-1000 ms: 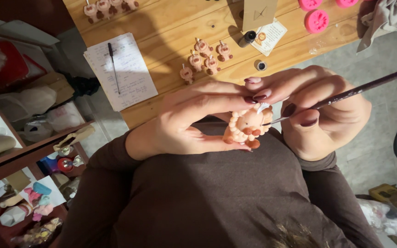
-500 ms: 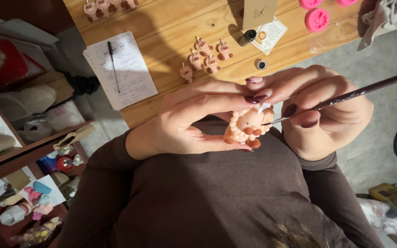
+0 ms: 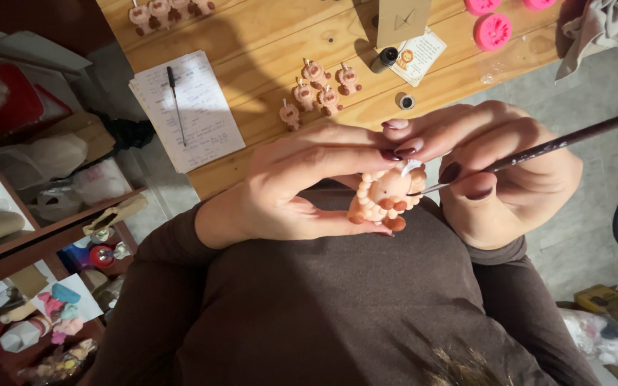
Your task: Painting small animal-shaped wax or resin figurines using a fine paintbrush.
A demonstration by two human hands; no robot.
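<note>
The left hand (image 3: pixel 291 189) is closed around a small peach-coloured figurine candle with a beaded, knobbly body (image 3: pixel 384 200), thumb under its base and fingers arched over the top, so the piece sits pinched in mid-air above the person's brown-sleeved chest rather than on any surface. Just beside it, touching knuckle to fingertip, the right hand (image 3: pixel 506 179) is clasped around a long, thin dark-handled paintbrush (image 3: pixel 538 150), held like a pen, its fine tip meeting the figurine's upper right side. With the piece held only by fingertips, a slackening of the pinch could let it drop into the lap or to the floor, and the small protruding beads look likely to chip. The two hands brace on each other; if that contact slips, the tip could skid and lay colour where it is not wanted, and the left fingers close above the painted spot could smear it. The brush's long handle reaches well out to the right of the grip, so any knock there would jolt the tip. Beyond the grip, farther from the body, the pale wooden plank table (image 3: pixel 266 36) carries a cluster of similar small peach figurines (image 3: pixel 320 91) and a tiny open dark pot (image 3: pixel 405 101); reaching over them carelessly could topple them.
</note>
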